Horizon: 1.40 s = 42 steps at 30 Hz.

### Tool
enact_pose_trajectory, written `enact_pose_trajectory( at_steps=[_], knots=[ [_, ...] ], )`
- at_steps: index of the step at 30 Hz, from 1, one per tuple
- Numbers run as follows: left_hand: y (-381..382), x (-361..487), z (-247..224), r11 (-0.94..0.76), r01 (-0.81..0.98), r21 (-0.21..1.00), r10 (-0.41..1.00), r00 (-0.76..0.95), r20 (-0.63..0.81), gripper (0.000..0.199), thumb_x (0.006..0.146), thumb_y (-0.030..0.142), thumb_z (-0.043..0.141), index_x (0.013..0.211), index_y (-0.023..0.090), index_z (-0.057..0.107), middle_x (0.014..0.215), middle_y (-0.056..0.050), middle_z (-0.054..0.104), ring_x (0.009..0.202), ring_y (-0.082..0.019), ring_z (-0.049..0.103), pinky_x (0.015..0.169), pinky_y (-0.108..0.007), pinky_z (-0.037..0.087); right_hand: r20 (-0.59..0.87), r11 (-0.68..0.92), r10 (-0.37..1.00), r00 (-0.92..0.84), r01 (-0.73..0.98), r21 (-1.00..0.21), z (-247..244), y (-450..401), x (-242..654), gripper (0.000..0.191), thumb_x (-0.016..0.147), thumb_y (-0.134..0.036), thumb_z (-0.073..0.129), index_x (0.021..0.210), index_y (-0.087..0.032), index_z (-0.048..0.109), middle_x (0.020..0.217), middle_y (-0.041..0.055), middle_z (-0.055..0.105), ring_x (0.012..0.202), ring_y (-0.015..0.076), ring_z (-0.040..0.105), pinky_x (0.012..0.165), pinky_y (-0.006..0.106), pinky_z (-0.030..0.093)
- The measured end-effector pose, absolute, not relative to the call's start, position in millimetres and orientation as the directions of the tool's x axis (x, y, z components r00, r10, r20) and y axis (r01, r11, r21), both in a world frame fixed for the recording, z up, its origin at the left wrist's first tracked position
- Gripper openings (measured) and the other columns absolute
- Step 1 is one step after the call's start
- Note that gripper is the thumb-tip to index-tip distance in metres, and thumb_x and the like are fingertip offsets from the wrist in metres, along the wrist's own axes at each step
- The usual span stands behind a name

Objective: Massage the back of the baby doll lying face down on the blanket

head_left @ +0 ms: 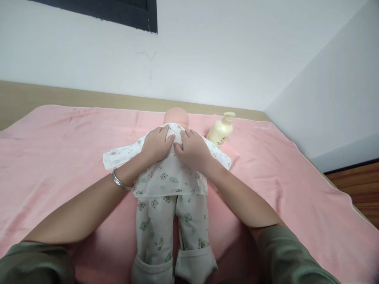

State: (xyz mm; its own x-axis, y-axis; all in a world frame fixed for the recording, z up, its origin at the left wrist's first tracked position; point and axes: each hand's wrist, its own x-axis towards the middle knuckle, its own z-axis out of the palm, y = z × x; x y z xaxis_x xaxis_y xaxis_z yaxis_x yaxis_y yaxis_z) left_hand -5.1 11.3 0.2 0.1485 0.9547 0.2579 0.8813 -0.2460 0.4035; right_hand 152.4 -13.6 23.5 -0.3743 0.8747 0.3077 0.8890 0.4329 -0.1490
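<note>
A baby doll [176, 115] lies on a pink sheet, its bald head toward the wall and no face showing. It wears a white printed top [170, 179] with long sleeves spread out to both sides, and matching trousers [156, 225] with turned-up cuffs. My left hand [158, 144] rests flat on the upper left of the top, fingers stretched toward the collar. On the upper right of it lies my right hand [194, 150], also flat with fingers out. Both thumbs point inward, a small gap between them. Whatever lies beneath my palms is hidden.
A cream pump bottle [221, 129] leans at a tilt right of the doll, near the right sleeve. The pink sheet [68, 157] covers a wooden surface [17, 98] that ends at a white wall. Dark-framed panel above; wood-grained furniture [358, 185] at the right.
</note>
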Motion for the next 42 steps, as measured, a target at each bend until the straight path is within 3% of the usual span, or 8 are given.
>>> enact_pose_trajectory(
  at_steps=[5,12,19,22,28,32,39,42],
  knots=[
    [5,-1,8,-0.242,0.898,0.367,0.956,0.156,0.248,0.054,0.098,0.035,0.028,0.135,0.008,0.057,0.129,-0.021,0.065,0.121,-0.035,0.059,0.107,-0.052,0.045,0.318,0.437,0.876,-0.363,0.877,-0.201,21,-11,151,0.037,0.101,-0.028,0.037,0.118,-0.007,0.062,0.124,0.0192,0.067,0.122,0.0327,0.056,0.11,0.045,0.043],
    [-29,16,7,-0.32,0.922,0.217,0.889,0.213,0.405,0.049,0.098,0.028,0.032,0.135,0.007,0.056,0.135,-0.024,0.059,0.13,-0.04,0.051,0.107,-0.055,0.042,0.167,0.3,0.952,-0.256,0.889,-0.346,21,22,166,0.054,0.105,-0.045,0.032,0.135,-0.008,0.056,0.139,0.0206,0.061,0.13,0.0346,0.056,0.113,0.05,0.042],
    [4,-5,15,-0.278,0.859,0.429,0.954,0.193,0.231,0.044,0.098,0.037,0.03,0.11,0.013,0.064,0.115,-0.018,0.07,0.106,-0.031,0.063,0.096,-0.047,0.049,0.367,0.487,0.829,-0.421,0.867,-0.107,14,-28,149,0.05,0.1,-0.025,0.035,0.138,0.001,0.053,0.144,0.026,0.056,0.137,0.0369,0.049,0.121,0.054,0.035],
    [12,-10,17,-0.231,0.837,0.497,0.97,0.158,0.185,0.043,0.098,0.041,0.027,0.096,0.017,0.063,0.102,-0.013,0.071,0.093,-0.028,0.063,0.086,-0.043,0.049,0.426,0.556,0.777,-0.464,0.823,-0.118,12,-43,141,0.052,0.098,-0.022,0.037,0.143,-0.002,0.052,0.147,0.0204,0.057,0.144,0.0317,0.045,0.126,0.046,0.032],
    [-10,2,16,-0.325,0.908,0.263,0.919,0.239,0.312,0.037,0.097,0.027,0.027,0.099,0.012,0.061,0.103,-0.02,0.066,0.099,-0.034,0.06,0.091,-0.049,0.048,0.294,0.413,0.899,-0.324,0.85,-0.327,15,-1,153,0.051,0.101,-0.033,0.037,0.14,-0.005,0.054,0.151,0.0197,0.053,0.146,0.0311,0.045,0.125,0.049,0.034],
    [-21,9,13,-0.392,0.9,0.19,0.872,0.299,0.387,0.036,0.096,0.021,0.028,0.104,0.01,0.061,0.11,-0.022,0.064,0.107,-0.035,0.057,0.096,-0.051,0.046,0.267,0.393,0.91,-0.316,0.864,-0.314,18,13,158,0.049,0.103,-0.036,0.038,0.135,-0.003,0.055,0.147,0.0216,0.056,0.14,0.0338,0.05,0.121,0.051,0.037],
    [7,-7,19,-0.23,0.79,0.569,0.97,0.142,0.196,0.025,0.092,0.03,0.035,0.085,0.019,0.057,0.096,-0.01,0.068,0.089,-0.024,0.06,0.087,-0.04,0.048,0.4,0.52,0.792,-0.461,0.853,-0.048,13,-52,136,0.054,0.102,-0.025,0.035,0.147,0.005,0.046,0.153,0.0269,0.048,0.146,0.0394,0.041,0.124,0.054,0.033],
    [11,-11,20,-0.223,0.767,0.602,0.973,0.14,0.183,0.027,0.093,0.032,0.034,0.079,0.02,0.052,0.09,-0.007,0.066,0.084,-0.022,0.058,0.083,-0.037,0.046,0.386,0.572,0.772,-0.506,0.817,-0.072,14,-60,133,0.053,0.101,-0.022,0.035,0.147,0.002,0.048,0.155,0.0228,0.048,0.15,0.0384,0.037,0.126,0.052,0.032]
  ],
)
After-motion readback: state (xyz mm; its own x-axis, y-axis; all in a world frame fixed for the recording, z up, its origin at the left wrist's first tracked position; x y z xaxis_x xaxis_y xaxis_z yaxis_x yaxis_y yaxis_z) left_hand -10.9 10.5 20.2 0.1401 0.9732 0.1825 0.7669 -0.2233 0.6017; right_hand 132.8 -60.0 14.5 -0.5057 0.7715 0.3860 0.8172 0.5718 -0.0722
